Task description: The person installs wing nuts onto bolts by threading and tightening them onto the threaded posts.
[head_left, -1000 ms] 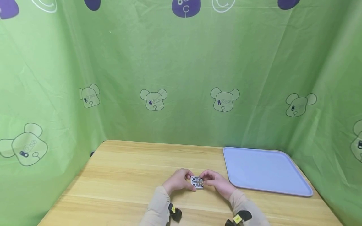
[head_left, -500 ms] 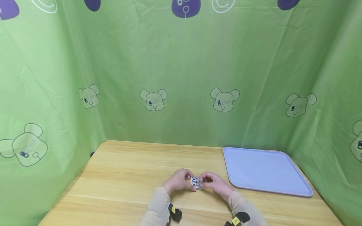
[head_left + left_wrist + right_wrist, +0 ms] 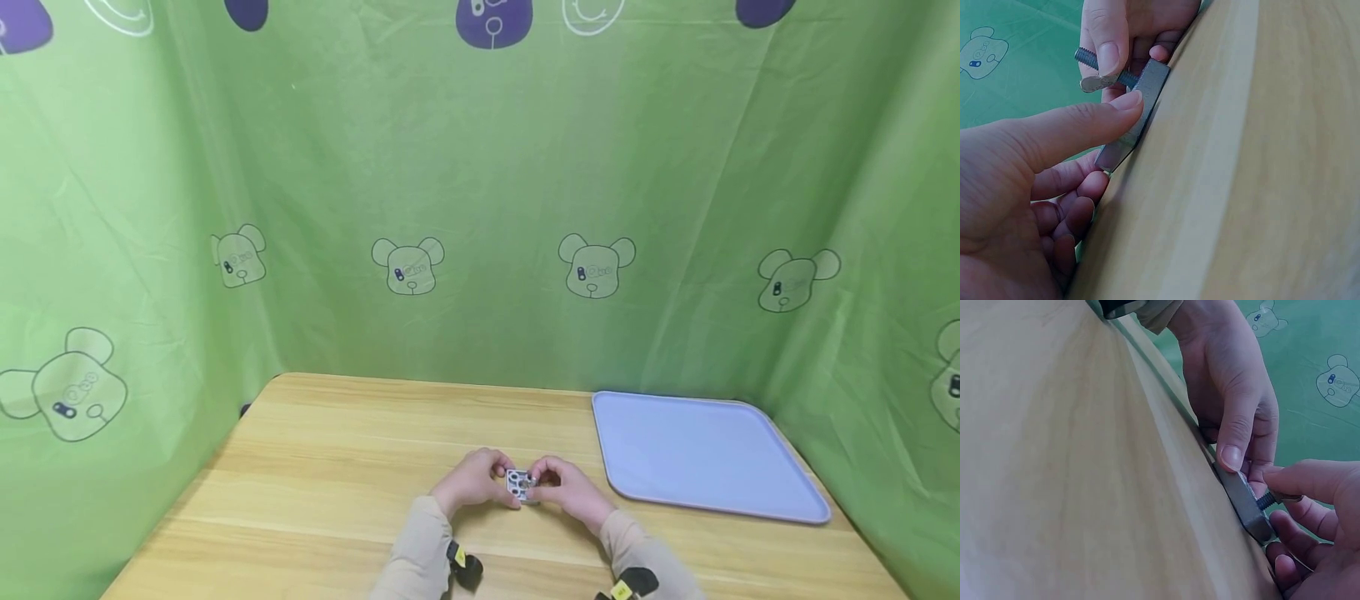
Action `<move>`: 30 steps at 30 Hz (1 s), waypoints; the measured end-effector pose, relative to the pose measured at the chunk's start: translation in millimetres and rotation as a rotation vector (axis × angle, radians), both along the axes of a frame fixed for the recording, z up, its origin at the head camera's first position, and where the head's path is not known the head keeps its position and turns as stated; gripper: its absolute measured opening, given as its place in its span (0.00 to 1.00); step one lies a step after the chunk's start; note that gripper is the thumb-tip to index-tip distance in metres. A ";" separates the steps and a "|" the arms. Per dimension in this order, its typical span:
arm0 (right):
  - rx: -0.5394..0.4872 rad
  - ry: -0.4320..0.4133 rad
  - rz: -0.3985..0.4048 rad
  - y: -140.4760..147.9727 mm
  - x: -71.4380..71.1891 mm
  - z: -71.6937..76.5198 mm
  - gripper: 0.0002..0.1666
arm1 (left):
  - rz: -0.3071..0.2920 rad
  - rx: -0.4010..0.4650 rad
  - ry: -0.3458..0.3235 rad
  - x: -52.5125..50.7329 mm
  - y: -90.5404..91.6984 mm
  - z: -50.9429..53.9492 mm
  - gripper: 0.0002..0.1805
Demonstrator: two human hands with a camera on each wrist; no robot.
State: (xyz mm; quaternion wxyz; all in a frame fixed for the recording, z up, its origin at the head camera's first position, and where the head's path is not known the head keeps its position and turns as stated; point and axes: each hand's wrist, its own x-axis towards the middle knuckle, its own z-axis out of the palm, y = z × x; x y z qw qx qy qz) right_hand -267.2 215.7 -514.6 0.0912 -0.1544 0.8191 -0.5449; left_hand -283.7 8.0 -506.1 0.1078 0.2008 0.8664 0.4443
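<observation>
A small square metal block (image 3: 514,484) with round holes lies flat on the wooden table (image 3: 337,467). My left hand (image 3: 474,479) holds its left side, thumb on the top and fingers at the edge. From the block rises a threaded stud (image 3: 1086,58) carrying a wing nut (image 3: 1092,84). My right hand (image 3: 576,495) pinches the wing nut between thumb and fingers, with other fingertips close to the block's right edge. The right wrist view shows the block (image 3: 1240,497) side-on between both hands. Part of the wing nut is hidden behind the right fingers.
A pale blue tray (image 3: 697,454) rests at the table's back right, beyond the right hand. Green curtains (image 3: 502,333) with printed bear heads surround the table on the back and both sides. Black wrist cameras (image 3: 468,571) are strapped to the sleeves.
My right fingers and thumb have shifted slightly around the wing nut, and the right wrist has moved a little leftward. The left hand and the block stay in place.
</observation>
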 end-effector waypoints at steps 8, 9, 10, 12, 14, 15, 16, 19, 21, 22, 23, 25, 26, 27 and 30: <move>-0.087 -0.082 0.085 11.0 -1.2 2.2 0.20 | 0.002 -0.004 0.002 0.3 0.9 -2.7 0.26; -0.089 -0.088 0.084 11.9 -1.3 2.8 0.20 | 0.002 -0.003 0.002 0.4 1.1 -2.4 0.27; -0.092 -0.094 0.080 12.7 -1.5 3.4 0.20 | 0.001 -0.004 0.001 0.5 1.2 -2.2 0.27; -0.100 -0.106 0.066 13.3 -2.3 4.0 0.19 | -0.002 0.001 0.005 0.3 1.3 -1.3 0.27; -0.097 -0.105 0.048 13.3 -3.5 3.9 0.18 | -0.002 0.003 0.011 0.3 1.3 0.1 0.27; -0.098 -0.103 0.042 13.2 -3.9 4.1 0.18 | -0.001 0.003 0.012 0.1 1.2 0.7 0.27; -0.100 -0.104 0.038 13.0 -4.2 4.2 0.18 | 0.001 0.002 0.013 -0.1 1.2 1.1 0.27; -0.091 -0.103 0.043 12.5 -3.7 4.5 0.18 | -0.001 0.003 0.012 -0.4 0.9 0.9 0.27; -0.081 -0.102 0.055 12.4 -2.8 4.8 0.20 | -0.002 0.004 0.003 -0.6 0.8 -0.3 0.27; -0.073 -0.099 0.062 12.4 -2.5 4.7 0.21 | -0.004 0.006 0.000 -0.8 0.9 -1.0 0.27; -0.070 -0.097 0.067 12.2 -2.3 4.5 0.21 | -0.005 0.008 0.000 -0.9 0.9 -1.6 0.27; -0.062 -0.089 0.073 11.6 -2.0 4.1 0.22 | -0.004 0.008 0.001 -1.1 1.1 -2.0 0.27; -0.061 -0.085 0.079 11.3 -2.1 3.9 0.23 | -0.002 0.006 0.003 -1.1 1.0 -2.0 0.27; -0.060 -0.081 0.085 11.0 -2.1 3.8 0.23 | -0.002 0.004 0.006 -0.9 0.9 -1.8 0.27; -0.061 -0.077 0.092 9.8 -2.4 3.4 0.23 | -0.002 -0.008 0.013 -0.2 0.1 -0.5 0.27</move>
